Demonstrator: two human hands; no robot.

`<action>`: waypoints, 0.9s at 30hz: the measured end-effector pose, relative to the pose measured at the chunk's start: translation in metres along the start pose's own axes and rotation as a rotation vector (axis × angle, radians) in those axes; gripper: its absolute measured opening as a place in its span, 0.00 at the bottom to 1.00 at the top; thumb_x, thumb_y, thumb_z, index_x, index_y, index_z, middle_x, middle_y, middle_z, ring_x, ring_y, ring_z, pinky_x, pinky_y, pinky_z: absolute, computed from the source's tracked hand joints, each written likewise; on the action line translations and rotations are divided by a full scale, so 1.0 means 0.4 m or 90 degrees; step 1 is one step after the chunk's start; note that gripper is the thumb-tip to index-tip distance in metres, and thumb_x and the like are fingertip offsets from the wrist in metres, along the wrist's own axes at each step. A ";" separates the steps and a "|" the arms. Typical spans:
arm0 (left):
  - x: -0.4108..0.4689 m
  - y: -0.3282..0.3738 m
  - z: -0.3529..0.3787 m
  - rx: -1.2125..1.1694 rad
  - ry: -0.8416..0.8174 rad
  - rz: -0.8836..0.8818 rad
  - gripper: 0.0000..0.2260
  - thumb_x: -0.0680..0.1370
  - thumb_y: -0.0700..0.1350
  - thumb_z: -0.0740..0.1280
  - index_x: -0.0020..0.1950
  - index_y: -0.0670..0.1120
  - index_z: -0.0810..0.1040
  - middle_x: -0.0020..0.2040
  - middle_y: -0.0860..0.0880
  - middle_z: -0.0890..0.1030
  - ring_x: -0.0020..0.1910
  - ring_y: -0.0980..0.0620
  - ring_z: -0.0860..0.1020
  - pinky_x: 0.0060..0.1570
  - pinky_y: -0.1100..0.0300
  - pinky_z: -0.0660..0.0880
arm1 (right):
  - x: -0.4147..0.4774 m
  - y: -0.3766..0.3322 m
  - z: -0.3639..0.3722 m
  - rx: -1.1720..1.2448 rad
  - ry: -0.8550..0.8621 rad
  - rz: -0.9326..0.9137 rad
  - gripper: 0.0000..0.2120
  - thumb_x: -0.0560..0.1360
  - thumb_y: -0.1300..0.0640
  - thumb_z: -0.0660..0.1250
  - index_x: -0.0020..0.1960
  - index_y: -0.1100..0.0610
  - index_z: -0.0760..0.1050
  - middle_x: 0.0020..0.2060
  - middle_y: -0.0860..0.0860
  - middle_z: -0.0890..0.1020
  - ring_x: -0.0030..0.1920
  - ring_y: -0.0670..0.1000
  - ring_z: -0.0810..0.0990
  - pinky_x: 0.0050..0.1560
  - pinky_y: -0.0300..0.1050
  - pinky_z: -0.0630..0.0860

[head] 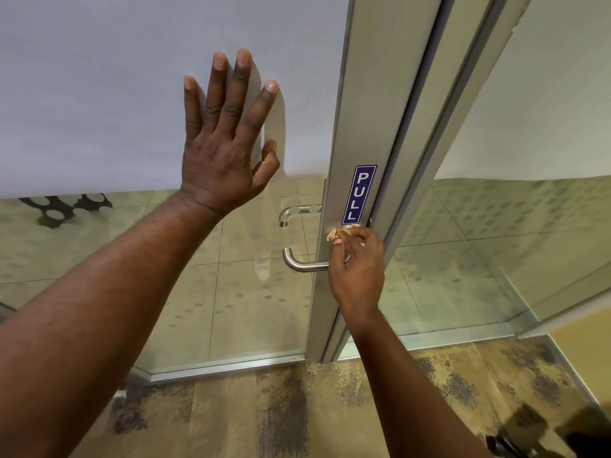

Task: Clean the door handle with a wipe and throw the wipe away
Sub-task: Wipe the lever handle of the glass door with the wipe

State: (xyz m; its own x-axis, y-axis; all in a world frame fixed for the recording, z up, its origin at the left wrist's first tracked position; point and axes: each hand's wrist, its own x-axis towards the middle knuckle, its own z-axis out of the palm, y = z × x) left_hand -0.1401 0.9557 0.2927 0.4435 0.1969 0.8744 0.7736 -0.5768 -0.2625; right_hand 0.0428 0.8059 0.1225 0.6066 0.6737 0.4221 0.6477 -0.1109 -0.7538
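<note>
A brushed steel lever door handle (299,262) sticks out to the left from the aluminium door stile, just below a blue PULL sticker (359,194). My right hand (358,269) is pinched on a small crumpled beige wipe (340,232), pressed against the stile at the handle's base; the hand hides the handle's root. My left hand (228,137) lies flat with fingers spread on the frosted glass of the door (99,94), up and left of the handle. A second handle (294,213) shows through the glass on the far side.
The door's aluminium frame (413,127) runs diagonally up to the right, with a glass side panel (529,226) beyond it. Patterned brown carpet (297,408) lies on my side; pale tiles show through the clear lower glass. A dark object sits at the bottom right corner (515,447).
</note>
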 end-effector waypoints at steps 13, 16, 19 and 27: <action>-0.003 -0.005 0.009 0.004 0.008 0.000 0.34 0.80 0.53 0.66 0.83 0.45 0.58 0.79 0.32 0.60 0.78 0.31 0.54 0.79 0.45 0.33 | 0.000 0.000 0.018 0.393 0.088 0.369 0.13 0.83 0.55 0.61 0.63 0.51 0.81 0.54 0.45 0.84 0.54 0.44 0.82 0.58 0.46 0.79; -0.002 -0.004 0.013 0.007 0.016 0.002 0.34 0.80 0.53 0.65 0.83 0.46 0.58 0.79 0.33 0.59 0.80 0.32 0.53 0.79 0.45 0.33 | 0.004 0.001 0.024 0.602 0.087 0.485 0.13 0.83 0.60 0.59 0.60 0.59 0.82 0.48 0.52 0.86 0.50 0.49 0.84 0.56 0.51 0.80; -0.001 -0.005 0.016 0.011 0.016 0.001 0.34 0.80 0.53 0.66 0.83 0.46 0.58 0.79 0.33 0.59 0.81 0.32 0.53 0.79 0.45 0.34 | 0.003 -0.013 0.023 0.765 0.085 0.570 0.12 0.84 0.60 0.59 0.56 0.58 0.81 0.46 0.54 0.86 0.50 0.53 0.85 0.53 0.48 0.82; 0.000 -0.004 0.017 0.016 0.015 -0.001 0.35 0.80 0.54 0.66 0.83 0.46 0.58 0.79 0.33 0.60 0.80 0.32 0.54 0.79 0.46 0.33 | 0.012 -0.038 0.009 1.044 0.082 0.761 0.20 0.84 0.57 0.56 0.71 0.67 0.70 0.66 0.66 0.78 0.65 0.64 0.80 0.65 0.57 0.78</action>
State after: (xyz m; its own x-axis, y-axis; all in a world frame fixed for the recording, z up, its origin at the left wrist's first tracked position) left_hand -0.1384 0.9622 0.2902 0.4320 0.1780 0.8841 0.7851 -0.5567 -0.2716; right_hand 0.0342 0.8137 0.1342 0.3982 0.7264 -0.5602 -0.9173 0.3108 -0.2490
